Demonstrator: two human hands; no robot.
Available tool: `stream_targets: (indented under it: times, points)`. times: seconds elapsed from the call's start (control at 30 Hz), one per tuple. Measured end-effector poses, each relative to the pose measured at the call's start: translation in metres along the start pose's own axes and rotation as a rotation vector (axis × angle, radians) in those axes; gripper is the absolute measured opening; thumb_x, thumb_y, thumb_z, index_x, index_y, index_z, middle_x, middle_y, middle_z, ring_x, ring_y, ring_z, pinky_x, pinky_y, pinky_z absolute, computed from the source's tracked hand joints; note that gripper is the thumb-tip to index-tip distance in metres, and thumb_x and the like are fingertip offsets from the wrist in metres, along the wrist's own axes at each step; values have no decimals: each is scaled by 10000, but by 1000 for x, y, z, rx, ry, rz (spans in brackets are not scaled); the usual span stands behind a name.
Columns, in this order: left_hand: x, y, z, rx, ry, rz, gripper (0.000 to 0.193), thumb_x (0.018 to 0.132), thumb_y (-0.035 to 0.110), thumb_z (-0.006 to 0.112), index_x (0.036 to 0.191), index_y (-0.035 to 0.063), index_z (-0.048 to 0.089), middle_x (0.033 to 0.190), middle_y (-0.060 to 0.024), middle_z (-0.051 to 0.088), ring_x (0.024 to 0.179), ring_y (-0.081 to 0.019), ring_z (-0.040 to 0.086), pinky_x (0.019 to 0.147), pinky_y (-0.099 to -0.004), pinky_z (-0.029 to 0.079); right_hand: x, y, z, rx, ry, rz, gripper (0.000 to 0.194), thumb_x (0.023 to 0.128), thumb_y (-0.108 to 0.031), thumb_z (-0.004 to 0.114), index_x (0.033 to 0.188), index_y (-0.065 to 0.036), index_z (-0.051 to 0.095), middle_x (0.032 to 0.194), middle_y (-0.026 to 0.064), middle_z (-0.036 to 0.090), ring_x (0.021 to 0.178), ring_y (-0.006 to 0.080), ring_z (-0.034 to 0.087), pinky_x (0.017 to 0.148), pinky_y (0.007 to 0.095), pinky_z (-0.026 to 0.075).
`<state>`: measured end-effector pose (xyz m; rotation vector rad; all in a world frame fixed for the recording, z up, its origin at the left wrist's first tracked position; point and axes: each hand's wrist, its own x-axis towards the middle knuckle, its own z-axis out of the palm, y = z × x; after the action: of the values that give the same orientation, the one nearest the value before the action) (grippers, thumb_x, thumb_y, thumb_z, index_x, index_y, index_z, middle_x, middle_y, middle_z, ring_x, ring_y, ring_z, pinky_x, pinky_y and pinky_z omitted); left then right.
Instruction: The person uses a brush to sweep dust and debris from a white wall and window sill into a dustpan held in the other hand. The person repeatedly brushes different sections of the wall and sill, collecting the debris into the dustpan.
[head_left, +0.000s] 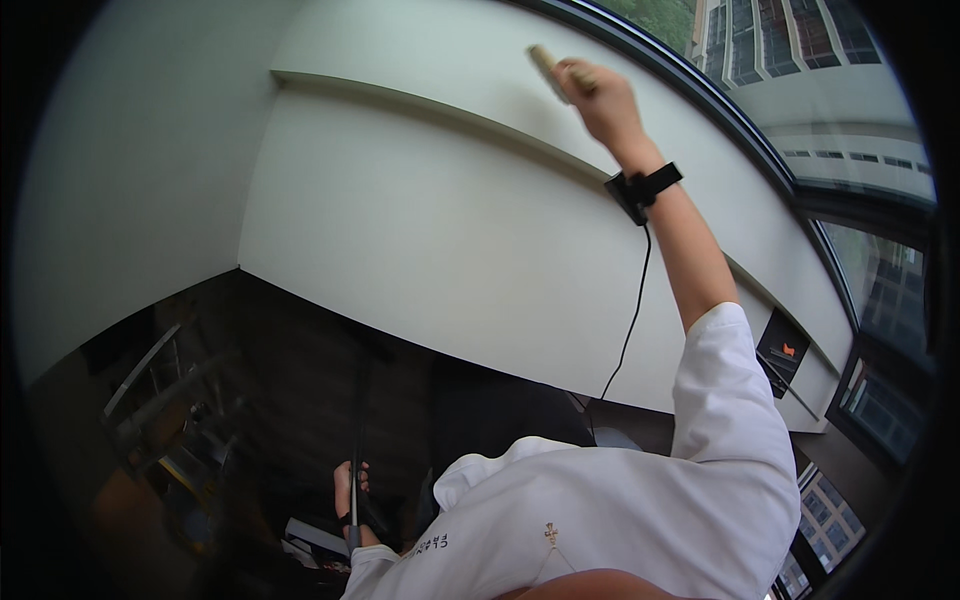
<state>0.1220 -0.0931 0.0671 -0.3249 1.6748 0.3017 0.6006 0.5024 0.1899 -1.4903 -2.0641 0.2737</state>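
Observation:
My right hand (604, 101) is raised at the upper right, its fingers closed around a tan, brush-like tool (551, 69), blurred, over the pale panel (480, 60) below the window. A black strap with a small black device (634, 193) and a thin cable sits on that wrist. Low on the left, my left hand (351, 478) grips a long, slim pole (355, 499), whose far end is lost in the dark. Between the hands spreads a broad pale surface (450, 247) with a long recessed ledge.
A dark-framed window (757, 150) runs along the upper right. A dark tray (780, 337) with a small orange item (788, 349) and thin rods lies at right. Metal-framed items (180, 420) stand in the dark lower left. The cable (637, 300) hangs across the pale surface.

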Motion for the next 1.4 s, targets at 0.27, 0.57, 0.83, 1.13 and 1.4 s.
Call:
stream_targets:
  times: [0.27, 0.57, 0.83, 1.13, 1.4]
  points:
    - [9, 14, -19, -104, -19, -104, 372, 948, 286, 340, 838, 27, 583, 504, -19, 439, 385, -150, 411, 385, -286, 363, 195, -54, 185, 770, 407, 339, 334, 854, -273, 614, 701, 12, 696, 618, 92, 688, 580, 185, 691, 566, 303, 551]
    - [11, 39, -44, -30, -16, -120, 317, 948, 239, 396, 872, -2, 588, 491, -47, 447, 363, -175, 439, 369, -305, 376, 230, -34, 288, 775, 591, 448, 297, 887, -228, 617, 749, 33, 635, 673, 150, 680, 561, 234, 683, 518, 340, 544]
    - [4, 76, -39, -46, -30, -120, 285, 922, 237, 412, 836, 28, 586, 488, -32, 449, 357, -167, 429, 362, -302, 363, 40, 85, 82, 505, 637, 746, 260, 916, -185, 578, 764, 14, 649, 657, 71, 651, 515, 112, 588, 461, 242, 462]
    - [1, 97, -44, 4, -56, -117, 314, 932, 263, 385, 861, 27, 581, 504, -16, 438, 382, -141, 409, 391, -275, 346, 27, -41, 108, 715, 480, 603, 319, 985, -347, 545, 939, -44, 632, 761, 37, 653, 659, 101, 611, 589, 260, 499]
    - [-9, 117, -35, 230, 38, -78, 326, 925, 264, 391, 797, 25, 571, 479, -15, 418, 364, -143, 389, 371, -278, 325, 170, -109, 304, 727, 420, 483, 264, 894, -234, 598, 860, 24, 642, 714, 97, 670, 593, 159, 657, 564, 292, 542]
